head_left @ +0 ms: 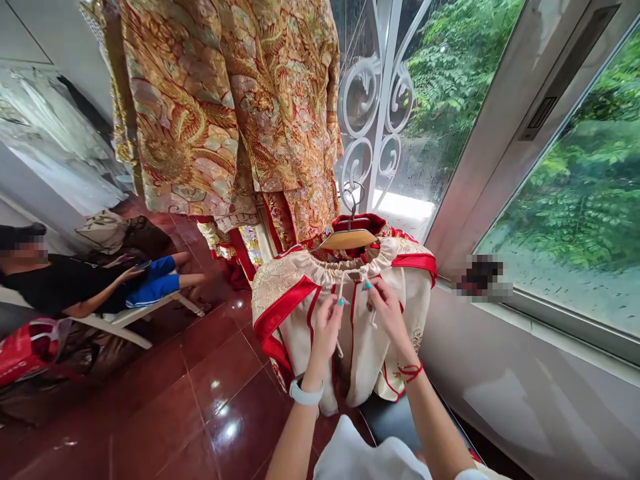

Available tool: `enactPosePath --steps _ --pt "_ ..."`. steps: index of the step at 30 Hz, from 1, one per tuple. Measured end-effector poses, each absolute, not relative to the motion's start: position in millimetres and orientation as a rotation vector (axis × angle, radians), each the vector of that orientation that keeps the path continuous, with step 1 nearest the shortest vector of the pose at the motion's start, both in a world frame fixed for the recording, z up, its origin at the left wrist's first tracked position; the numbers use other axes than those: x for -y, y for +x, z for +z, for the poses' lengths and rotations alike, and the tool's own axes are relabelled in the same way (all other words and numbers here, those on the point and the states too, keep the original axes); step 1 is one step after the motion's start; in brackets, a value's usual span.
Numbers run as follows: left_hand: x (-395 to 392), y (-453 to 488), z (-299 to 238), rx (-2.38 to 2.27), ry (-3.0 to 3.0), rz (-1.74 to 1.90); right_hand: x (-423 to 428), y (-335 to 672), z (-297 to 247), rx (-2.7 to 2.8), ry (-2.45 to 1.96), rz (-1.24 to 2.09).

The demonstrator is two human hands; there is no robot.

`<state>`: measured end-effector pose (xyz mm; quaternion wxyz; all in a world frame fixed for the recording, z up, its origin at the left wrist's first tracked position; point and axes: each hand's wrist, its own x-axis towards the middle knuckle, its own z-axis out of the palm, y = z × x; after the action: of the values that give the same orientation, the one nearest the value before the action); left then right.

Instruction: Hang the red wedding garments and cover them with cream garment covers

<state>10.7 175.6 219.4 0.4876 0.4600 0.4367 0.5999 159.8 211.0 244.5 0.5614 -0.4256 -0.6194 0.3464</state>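
Note:
A cream skirt (367, 330) with red trim and a gathered waistband hangs in front of me on a wooden hanger (349, 239). White drawstring cords (342, 285) come out at the front of its waistband. My left hand (327, 322) pinches one cord between thumb and fingers, its loose end dangling below. My right hand (386, 308), a little higher and to the right, pinches the cord on its side near the waistband. Both hands are closed, apart from each other, in front of the fabric. Part of a red embroidered garment (390, 227) shows behind the hanger.
Gold embroidered jackets (240, 113) hang above and behind the skirt. White scroll ironwork (383, 100) and a window (575, 220) stand to the right. A person (75, 280) sits on a white chair (125, 317) at left. The floor (165, 393) is red tile.

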Motion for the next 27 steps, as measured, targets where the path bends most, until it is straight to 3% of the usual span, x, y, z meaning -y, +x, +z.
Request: enactPosePath --steps 6,13,16,19,23,27 --pt "-183.6 -23.1 257.5 -0.950 0.881 1.617 -233.3 199.7 262.3 1.544 -1.072 0.566" --pt "-178.8 -23.6 282.0 -0.690 0.508 1.610 -239.7 205.8 275.4 1.578 -1.025 0.536" --pt "-175.6 -15.1 286.6 -0.639 0.573 1.573 -226.1 219.9 276.0 1.797 -0.939 0.604" --pt "-173.5 -8.5 291.4 -0.671 0.739 1.555 -219.9 231.7 278.3 1.986 -0.979 0.436" --pt "-175.4 -1.3 297.8 -0.757 0.932 1.577 -228.5 217.6 281.6 1.740 -1.139 0.063" --pt "-182.0 5.9 299.2 -0.840 1.124 1.576 -244.0 183.1 290.0 1.453 -1.074 -0.021"
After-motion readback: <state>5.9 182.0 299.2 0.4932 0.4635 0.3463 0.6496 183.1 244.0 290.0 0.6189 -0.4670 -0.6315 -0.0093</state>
